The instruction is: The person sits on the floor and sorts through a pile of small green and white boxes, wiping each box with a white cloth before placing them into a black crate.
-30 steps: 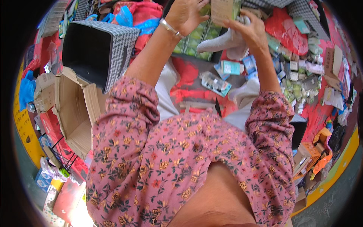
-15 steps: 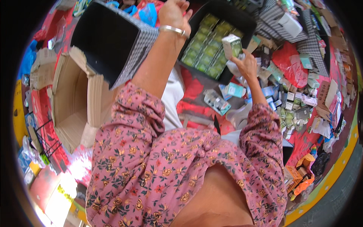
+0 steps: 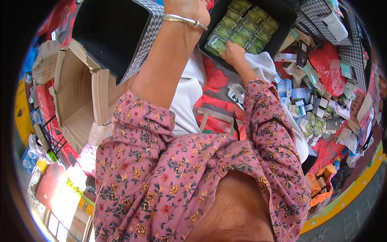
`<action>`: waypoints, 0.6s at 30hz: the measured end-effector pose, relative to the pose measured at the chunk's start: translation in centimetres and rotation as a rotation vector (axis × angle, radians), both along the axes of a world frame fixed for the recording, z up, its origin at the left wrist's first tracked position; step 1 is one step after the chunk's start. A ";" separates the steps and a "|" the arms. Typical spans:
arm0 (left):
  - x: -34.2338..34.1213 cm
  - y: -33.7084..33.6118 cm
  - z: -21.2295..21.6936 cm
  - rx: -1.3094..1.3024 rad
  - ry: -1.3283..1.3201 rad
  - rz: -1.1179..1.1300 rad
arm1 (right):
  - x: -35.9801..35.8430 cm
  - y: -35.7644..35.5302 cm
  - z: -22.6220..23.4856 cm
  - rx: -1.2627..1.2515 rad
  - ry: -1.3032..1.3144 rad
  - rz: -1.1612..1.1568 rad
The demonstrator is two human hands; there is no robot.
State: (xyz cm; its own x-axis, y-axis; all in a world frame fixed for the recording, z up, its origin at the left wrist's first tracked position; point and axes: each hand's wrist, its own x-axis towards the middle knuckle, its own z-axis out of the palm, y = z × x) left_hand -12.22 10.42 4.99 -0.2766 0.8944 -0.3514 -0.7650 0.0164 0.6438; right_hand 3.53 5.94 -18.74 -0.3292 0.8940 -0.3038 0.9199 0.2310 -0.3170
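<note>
Here is the right hand (image 3: pixel 234 53), over the near edge of the black bin (image 3: pixel 284 23), its fingers against the green boxes (image 3: pixel 244 29) close to the near left corner. Gripping or only pressing? Impossible to tell from here. Those boxes lie side by side in rows across the bin's floor, bare black wall showing to their right.

Up top, the left hand (image 3: pixel 188 7) is cut off by the frame, fingers out of sight, so there is no telling how they stand; a silver bangle (image 3: pixel 183 19) circles the wrist. That forearm crosses right between the bin's left edge and a second bin (image 3: pixel 109 38), houndstooth outside, mouth open toward us. An open cardboard box (image 3: pixel 100 97) sits just below it.

Pale cloth (image 3: pixel 263 64) crowds the near right corner, just beside the right wrist. Beyond, on the red floor covering (image 3: pixel 217 72), it's packed: a jumble of small cartons (image 3: pixel 299 93), a red plastic bag (image 3: pixel 329 66), houndstooth panels (image 3: pixel 316 18) leaning behind, and an orange crate (image 3: pixel 313 184) well apart, lower right.
</note>
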 end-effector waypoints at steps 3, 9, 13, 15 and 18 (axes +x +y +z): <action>0.4 0.0 -0.2 -0.017 -0.006 0.009 | -1.5 0.2 -3.0 -0.034 -0.058 0.056; 0.8 0.1 -0.3 -0.027 -0.034 -0.058 | -2.8 0.5 -4.4 -0.227 0.016 0.029; 3.3 0.7 -0.3 -0.017 0.026 -0.139 | -0.4 1.1 -5.3 -0.347 0.092 -0.074; 1.0 0.5 -1.3 0.007 0.018 -0.214 | -1.6 0.4 -3.1 -0.365 0.127 -0.166; 0.3 0.7 -1.7 -0.092 0.019 -0.145 | -0.6 0.2 -1.0 -0.214 0.219 -0.309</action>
State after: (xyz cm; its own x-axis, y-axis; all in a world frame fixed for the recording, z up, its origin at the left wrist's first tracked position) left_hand -11.88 11.11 3.25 -0.1546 0.8897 -0.4296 -0.7381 0.1850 0.6489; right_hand 2.88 6.15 -19.78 -0.1335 0.8850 -0.4461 0.8414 -0.1366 -0.5228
